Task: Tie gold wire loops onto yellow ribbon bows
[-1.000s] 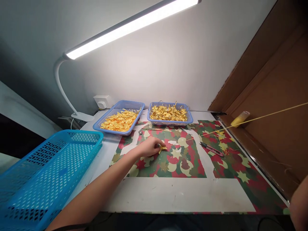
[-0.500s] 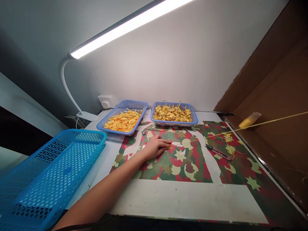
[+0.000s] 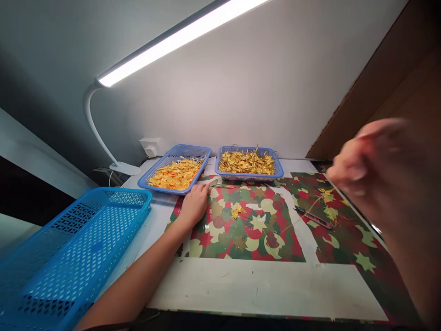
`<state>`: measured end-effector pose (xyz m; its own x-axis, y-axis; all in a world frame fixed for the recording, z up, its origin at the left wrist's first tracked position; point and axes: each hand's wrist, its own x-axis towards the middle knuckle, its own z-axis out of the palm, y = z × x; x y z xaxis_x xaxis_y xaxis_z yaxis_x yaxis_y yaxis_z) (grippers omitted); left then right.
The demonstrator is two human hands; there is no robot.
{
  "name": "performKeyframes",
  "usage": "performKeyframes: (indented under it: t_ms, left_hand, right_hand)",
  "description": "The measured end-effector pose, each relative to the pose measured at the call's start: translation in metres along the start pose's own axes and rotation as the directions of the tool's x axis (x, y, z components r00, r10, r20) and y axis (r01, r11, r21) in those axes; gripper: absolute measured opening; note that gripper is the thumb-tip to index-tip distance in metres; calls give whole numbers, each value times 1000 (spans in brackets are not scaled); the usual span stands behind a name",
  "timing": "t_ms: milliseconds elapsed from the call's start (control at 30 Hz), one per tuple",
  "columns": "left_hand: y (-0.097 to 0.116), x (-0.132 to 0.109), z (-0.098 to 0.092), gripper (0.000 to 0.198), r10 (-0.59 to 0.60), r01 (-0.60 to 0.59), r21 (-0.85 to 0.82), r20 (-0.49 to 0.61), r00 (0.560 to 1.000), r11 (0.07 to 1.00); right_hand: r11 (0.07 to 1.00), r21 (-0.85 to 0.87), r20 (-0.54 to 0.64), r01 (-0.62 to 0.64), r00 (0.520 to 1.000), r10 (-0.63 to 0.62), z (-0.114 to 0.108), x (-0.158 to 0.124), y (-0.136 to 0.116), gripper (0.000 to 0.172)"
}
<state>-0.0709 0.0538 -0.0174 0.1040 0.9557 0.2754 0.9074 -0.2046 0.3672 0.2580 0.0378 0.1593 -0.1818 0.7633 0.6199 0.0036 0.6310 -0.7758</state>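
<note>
In the head view, a yellow ribbon bow (image 3: 238, 211) is seen mid-frame, unheld; thread (image 3: 317, 201) handling seems in hand. The left hand's (image 3: 196, 203) fingers are bunched near a blue basket (image 3: 164, 189); whether anything is pinched cannot be told. The right hand (image 3: 361, 168), at right, is blurred, its fingers unreadable. For the bow, a light pinch would be called for. The white tabletop (image 3: 255, 285), partly covered by a torn patterned sheet (image 3: 223, 241), is lit by a lamp (image 3: 179, 39) at upper left.

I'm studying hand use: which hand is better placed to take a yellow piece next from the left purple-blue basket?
Probably the left hand: it is low by the near edge of that basket, while the right hand is raised, blurred and farther away.
</note>
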Motion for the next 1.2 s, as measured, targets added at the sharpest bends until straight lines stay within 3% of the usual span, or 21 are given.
performKeyframes:
  t_ms: [67,100,233,300,400,533,633,733,967,1200]
  left_hand:
    - [-7,0,0,30,-70,70,-26,4,998,997]
    - [-9,1,0,27,-93,93,-53,9,996,994]
    - [-6,4,0,17,-153,153,-246,19,988,957]
    - [2,5,0,13,-172,176,-387,46,984,905]
    - [19,0,3,29,-176,231,-620,151,973,750]
    - [48,-10,8,55,-161,326,-824,284,945,463]
    - [62,-14,8,58,-158,380,-878,348,924,290]
    - [67,-15,6,51,-162,414,-892,389,907,180]
    - [65,-21,6,42,-143,454,-885,438,887,102]
    - [66,-20,1,34,-52,382,-910,379,924,160]
  right_hand:
    - [962,211,91,-175,983,158,24,-12,20,14]
    - [933,236,129,-273,960,248,38,-20,33,18]
    - [761,132,272,-635,762,588,85,-51,85,21]
    - [715,159,318,-681,720,616,101,-63,103,19]
    - [750,129,321,-648,743,587,114,-72,114,20]
    - [798,17,306,-603,763,570,119,-73,109,23]
    - [809,-12,295,-588,771,565,119,-72,102,18]
    - [808,5,299,-589,772,561,117,-72,96,14]
    - [754,114,358,-647,735,576,116,-72,97,23]
    - [729,136,418,-671,706,572,115,-72,96,30]
